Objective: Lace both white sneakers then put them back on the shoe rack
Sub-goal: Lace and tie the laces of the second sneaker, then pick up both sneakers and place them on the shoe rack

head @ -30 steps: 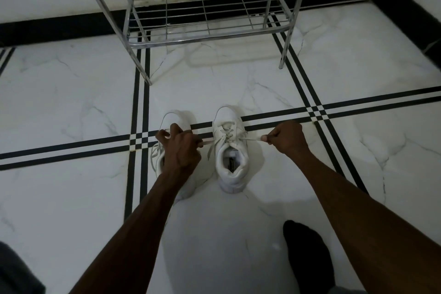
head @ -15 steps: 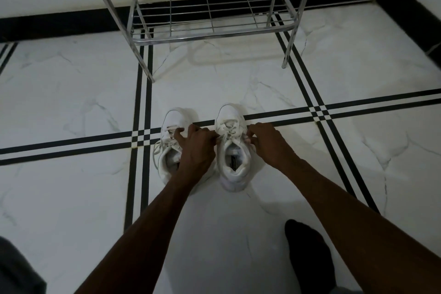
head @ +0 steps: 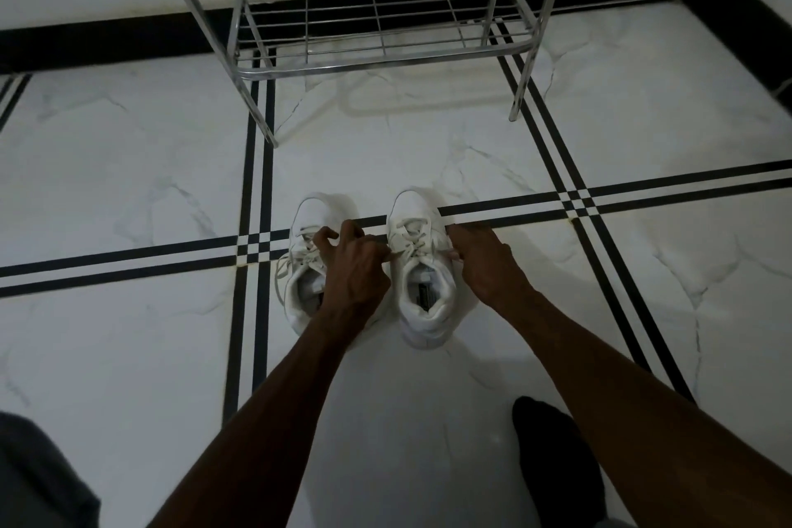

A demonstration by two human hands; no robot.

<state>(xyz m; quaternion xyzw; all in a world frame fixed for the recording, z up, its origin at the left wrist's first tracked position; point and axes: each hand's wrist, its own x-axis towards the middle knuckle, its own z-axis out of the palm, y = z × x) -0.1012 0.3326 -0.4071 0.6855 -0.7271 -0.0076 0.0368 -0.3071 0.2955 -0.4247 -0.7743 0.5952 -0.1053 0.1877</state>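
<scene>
Two white sneakers stand side by side on the floor, toes pointing away from me. The right sneaker [head: 422,270] has its lace crossed over the tongue. My left hand [head: 355,266] sits between the shoes, partly covering the left sneaker [head: 306,266], and pinches the left lace end [head: 394,255] of the right sneaker. My right hand [head: 486,266] rests against that shoe's right side, pinching the other lace end. The left sneaker's laces lie loose over its side. The metal shoe rack [head: 377,56] stands beyond the shoes.
White marble floor tiles with black double stripes [head: 570,201] surround the shoes. A black skirting [head: 107,34] runs along the wall behind the rack. My foot in a dark sock [head: 557,463] is at the bottom right, and grey fabric [head: 38,480] at the bottom left.
One second ago both hands held the lace ends pulled out wide to the sides. They have since come in close against the right sneaker.
</scene>
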